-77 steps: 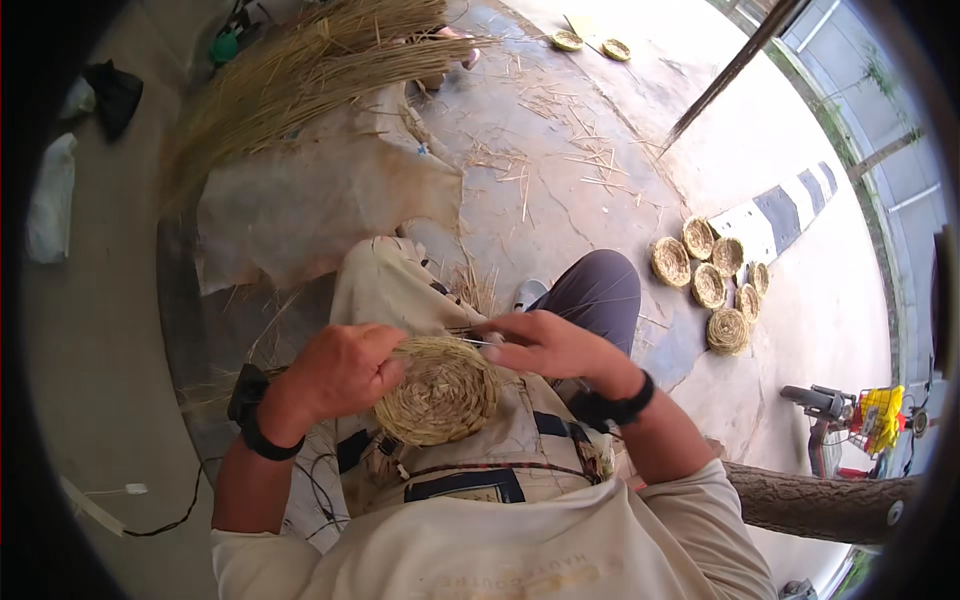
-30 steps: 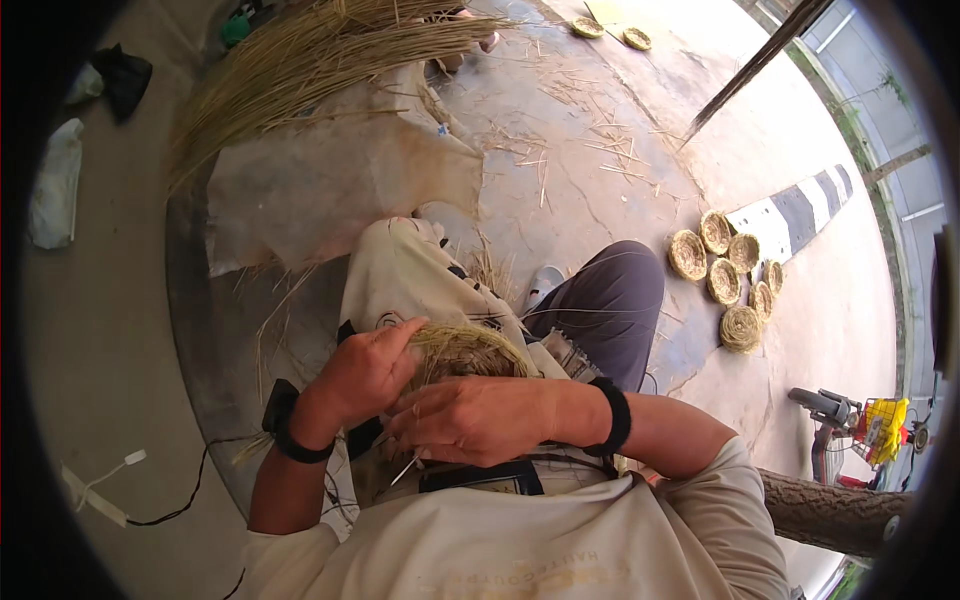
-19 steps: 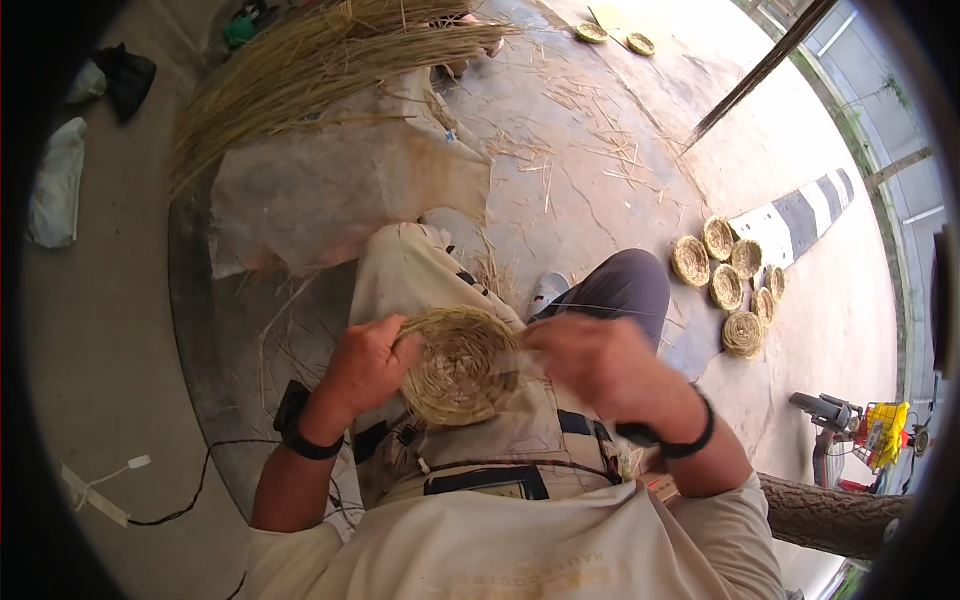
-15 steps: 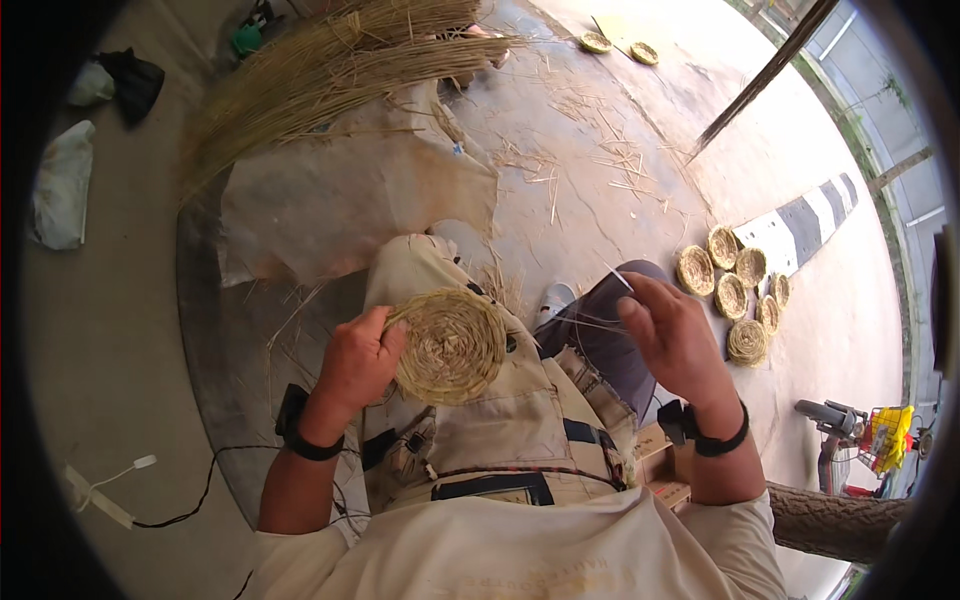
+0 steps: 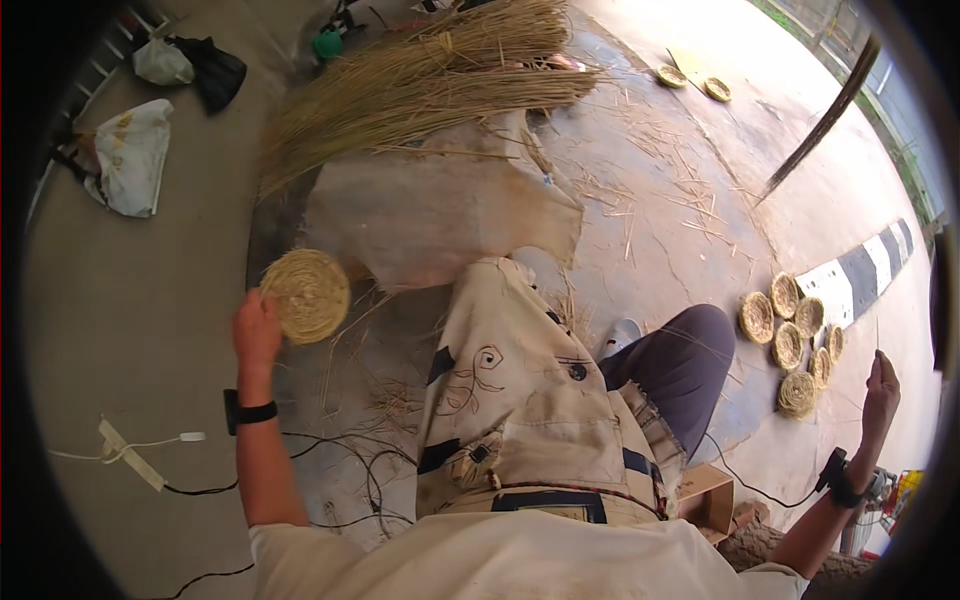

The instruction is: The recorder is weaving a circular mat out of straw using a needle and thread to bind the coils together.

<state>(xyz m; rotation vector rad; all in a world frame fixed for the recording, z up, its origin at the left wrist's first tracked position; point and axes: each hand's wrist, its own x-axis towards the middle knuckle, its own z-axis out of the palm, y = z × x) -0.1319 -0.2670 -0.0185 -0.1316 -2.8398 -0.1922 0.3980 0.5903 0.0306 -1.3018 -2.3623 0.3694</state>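
Concrete floor below; left hand (image 5: 256, 335) gripping woven disc (image 5: 305, 295), right hand's (image 5: 881, 388) grip indistinct at rim.

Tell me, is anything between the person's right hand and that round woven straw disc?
Yes. The left hand holds the woven disc out to the left, while the right hand is flung far right. The person's own lap, under a cream cloth, lies between them.

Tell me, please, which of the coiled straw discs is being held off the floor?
The coiled disc in the left hand, held out apart; the others lie on the floor.
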